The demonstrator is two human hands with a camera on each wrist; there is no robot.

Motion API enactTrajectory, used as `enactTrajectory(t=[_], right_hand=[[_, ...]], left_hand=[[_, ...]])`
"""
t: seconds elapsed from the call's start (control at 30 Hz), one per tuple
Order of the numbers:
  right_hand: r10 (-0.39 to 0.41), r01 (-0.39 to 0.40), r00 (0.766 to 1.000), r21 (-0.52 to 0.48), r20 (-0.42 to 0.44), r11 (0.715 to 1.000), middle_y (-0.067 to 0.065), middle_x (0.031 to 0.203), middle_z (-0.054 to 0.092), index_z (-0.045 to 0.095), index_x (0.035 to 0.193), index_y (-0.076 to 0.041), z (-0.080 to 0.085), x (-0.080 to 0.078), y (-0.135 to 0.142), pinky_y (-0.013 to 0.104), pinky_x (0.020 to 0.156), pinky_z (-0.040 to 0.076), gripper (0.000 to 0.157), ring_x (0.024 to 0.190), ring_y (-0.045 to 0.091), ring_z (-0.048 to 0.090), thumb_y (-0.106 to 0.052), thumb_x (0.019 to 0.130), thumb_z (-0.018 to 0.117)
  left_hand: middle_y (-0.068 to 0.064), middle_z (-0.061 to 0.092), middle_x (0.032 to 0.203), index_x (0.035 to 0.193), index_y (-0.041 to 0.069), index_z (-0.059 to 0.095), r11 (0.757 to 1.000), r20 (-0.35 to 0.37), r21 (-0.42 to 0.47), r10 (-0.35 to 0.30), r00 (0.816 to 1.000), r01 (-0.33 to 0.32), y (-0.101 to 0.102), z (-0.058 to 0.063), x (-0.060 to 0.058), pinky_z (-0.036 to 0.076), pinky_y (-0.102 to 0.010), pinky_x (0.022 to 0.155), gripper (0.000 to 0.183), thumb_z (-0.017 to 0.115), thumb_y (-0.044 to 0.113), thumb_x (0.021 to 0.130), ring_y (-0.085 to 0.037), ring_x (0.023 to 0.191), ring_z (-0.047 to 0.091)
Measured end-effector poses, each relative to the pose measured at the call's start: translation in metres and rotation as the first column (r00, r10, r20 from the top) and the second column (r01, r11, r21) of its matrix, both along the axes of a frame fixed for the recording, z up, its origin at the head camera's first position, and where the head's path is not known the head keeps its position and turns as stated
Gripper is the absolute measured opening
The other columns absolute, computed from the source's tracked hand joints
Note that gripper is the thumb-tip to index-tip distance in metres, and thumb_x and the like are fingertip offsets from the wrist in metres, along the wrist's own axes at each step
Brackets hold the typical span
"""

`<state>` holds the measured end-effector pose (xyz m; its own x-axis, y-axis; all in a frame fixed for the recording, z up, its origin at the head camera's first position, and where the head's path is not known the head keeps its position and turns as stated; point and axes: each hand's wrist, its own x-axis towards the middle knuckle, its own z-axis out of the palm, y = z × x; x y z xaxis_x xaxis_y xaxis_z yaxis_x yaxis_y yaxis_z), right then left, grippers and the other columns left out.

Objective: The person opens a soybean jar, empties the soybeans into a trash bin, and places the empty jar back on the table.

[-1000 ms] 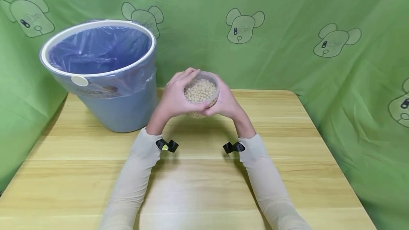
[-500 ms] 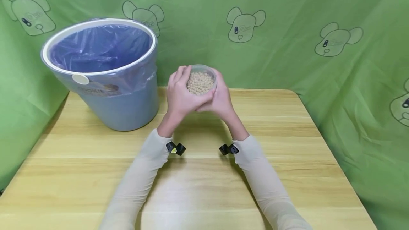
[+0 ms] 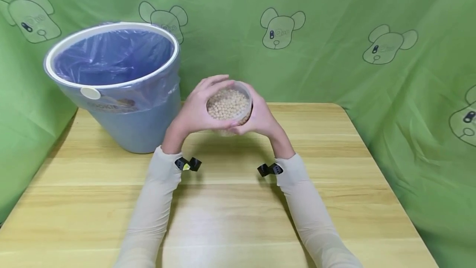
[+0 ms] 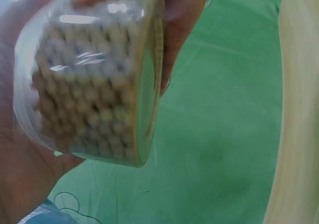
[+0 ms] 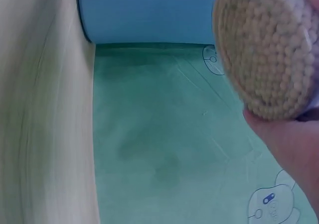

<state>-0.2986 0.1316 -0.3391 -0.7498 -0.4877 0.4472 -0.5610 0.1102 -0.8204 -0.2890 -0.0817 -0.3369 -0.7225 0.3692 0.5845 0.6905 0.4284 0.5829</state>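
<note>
A clear round plastic jar [image 3: 244, 87] filled with small beige balls [image 3: 227, 104] is held above the table. My left hand [image 3: 193, 108] grips its left side, thumb along the near side and fingers over the far side. On the opposite side my right hand [image 3: 261, 115] grips the jar, its thumb meeting the left thumb at the front. The left wrist view shows the jar wall [image 4: 89, 84] side-on, packed with balls. Its base, with balls pressed against it, faces the right wrist camera, where part of my right hand [image 5: 291, 142] supports it.
A blue bin [image 3: 137, 129] with a white rim and a translucent bag liner [image 3: 115, 59] stands at the back left of the wooden table [image 3: 223, 218]. Green cloth [image 3: 316, 82] printed with cartoon heads hangs behind and at both sides.
Over the last half second, the jar has shifted slightly left and tilted in my hands. My left hand and wrist have swung to the left; the right hand stays on the jar's right side.
</note>
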Motion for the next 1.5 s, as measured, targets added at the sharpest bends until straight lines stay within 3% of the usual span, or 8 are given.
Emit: enactTrajectory(t=[0.13, 0.67, 0.77, 0.87, 0.97, 1.13, 1.3, 1.5], right_hand=[[0.056, -0.056, 0.998, 0.007, 0.036, 0.998, 0.026, 0.145, 0.048, 0.035, 0.152, 0.004, -0.008, -0.006, 0.0, 0.051, 0.111, 0.045, 0.114, 0.129, 0.037, 0.051, -0.006, 0.051, 0.087], [-0.017, 0.015, 0.999, -0.049, -0.038, 0.999, 0.016, 0.143, 0.053, 0.04, 0.151, -0.006, -0.024, -0.016, -0.001, 0.05, 0.11, 0.047, 0.111, 0.128, 0.029, 0.054, -0.009, 0.05, 0.086], [-0.101, 0.098, 0.993, -0.043, -0.058, 0.994, 0.014, 0.144, 0.053, 0.039, 0.152, -0.008, -0.024, -0.014, -0.006, 0.049, 0.112, 0.045, 0.114, 0.13, 0.028, 0.053, -0.003, 0.05, 0.089], [-0.186, 0.183, 0.98, -0.037, -0.077, 0.982, 0.014, 0.146, 0.052, 0.036, 0.153, -0.008, -0.026, -0.012, -0.012, 0.046, 0.114, 0.043, 0.119, 0.132, 0.028, 0.052, 0.001, 0.048, 0.093], [-0.219, 0.217, 0.973, -0.034, -0.077, 0.976, 0.015, 0.147, 0.05, 0.034, 0.153, -0.007, -0.028, -0.011, -0.016, 0.045, 0.114, 0.042, 0.12, 0.133, 0.029, 0.051, 0.004, 0.048, 0.091], [-0.193, 0.192, 0.981, -0.024, -0.033, 0.981, 0.016, 0.15, 0.048, 0.032, 0.154, -0.007, -0.029, -0.013, -0.016, 0.048, 0.114, 0.042, 0.122, 0.134, 0.032, 0.05, 0.004, 0.049, 0.093], [-0.08, 0.079, 0.997, -0.027, -0.005, 0.996, 0.02, 0.149, 0.047, 0.033, 0.154, -0.003, -0.028, -0.015, -0.01, 0.052, 0.112, 0.044, 0.118, 0.133, 0.034, 0.05, -0.002, 0.052, 0.092], [0.13, -0.124, 0.989, -0.098, 0.064, 0.987, 0.022, 0.145, 0.049, 0.035, 0.154, -0.002, -0.029, -0.017, -0.006, 0.047, 0.11, 0.047, 0.114, 0.127, 0.028, 0.053, -0.013, 0.054, 0.087]], left_hand=[[-0.006, 0.054, 0.151, 0.139, 0.02, 0.063, 1.0, -0.033, 0.01, -0.024, 0.999, 0.024, -0.002, 0.0, 0.0, 0.036, -0.052, 0.117, 0.086, 0.094, 0.044, 0.063, -0.022, 0.14, 0.047], [-0.008, 0.06, 0.146, 0.13, 0.017, 0.07, 0.984, -0.045, 0.059, 0.171, 0.984, -0.169, 0.018, 0.003, 0.009, 0.041, -0.053, 0.112, 0.073, 0.088, 0.048, 0.066, -0.026, 0.136, 0.051], [-0.011, 0.06, 0.145, 0.129, 0.015, 0.07, 0.946, -0.041, 0.091, 0.316, 0.948, -0.311, 0.03, 0.003, 0.012, 0.044, -0.053, 0.109, 0.074, 0.085, 0.053, 0.067, -0.029, 0.134, 0.052], [-0.015, 0.061, 0.143, 0.126, 0.01, 0.07, 0.873, -0.041, 0.152, 0.474, 0.879, -0.464, 0.046, -0.002, 0.014, 0.047, -0.052, 0.106, 0.075, 0.081, 0.057, 0.069, -0.033, 0.132, 0.053], [-0.017, 0.06, 0.143, 0.125, 0.008, 0.07, 0.831, -0.027, 0.173, 0.541, 0.841, -0.529, 0.053, -0.005, 0.015, 0.048, -0.052, 0.105, 0.075, 0.079, 0.058, 0.07, -0.035, 0.132, 0.053], [-0.011, 0.054, 0.151, 0.135, 0.015, 0.065, 0.899, 0.054, 0.023, 0.437, 0.898, -0.438, 0.03, 0.004, 0.014, 0.042, -0.053, 0.111, 0.084, 0.083, 0.064, 0.068, -0.031, 0.136, 0.049], [-0.002, 0.047, 0.158, 0.147, 0.022, 0.055, 0.987, 0.135, -0.005, 0.161, 0.978, -0.161, -0.003, 0.013, 0.012, 0.034, -0.055, 0.117, 0.092, 0.092, 0.048, 0.067, -0.024, 0.145, 0.041], [-0.006, 0.05, 0.155, 0.149, 0.014, 0.053, 0.997, 0.12, 0.016, -0.071, 0.99, 0.069, -0.017, 0.015, 0.011, 0.034, -0.052, 0.119, 0.098, 0.096, 0.035, 0.063, -0.023, 0.143, 0.044]])
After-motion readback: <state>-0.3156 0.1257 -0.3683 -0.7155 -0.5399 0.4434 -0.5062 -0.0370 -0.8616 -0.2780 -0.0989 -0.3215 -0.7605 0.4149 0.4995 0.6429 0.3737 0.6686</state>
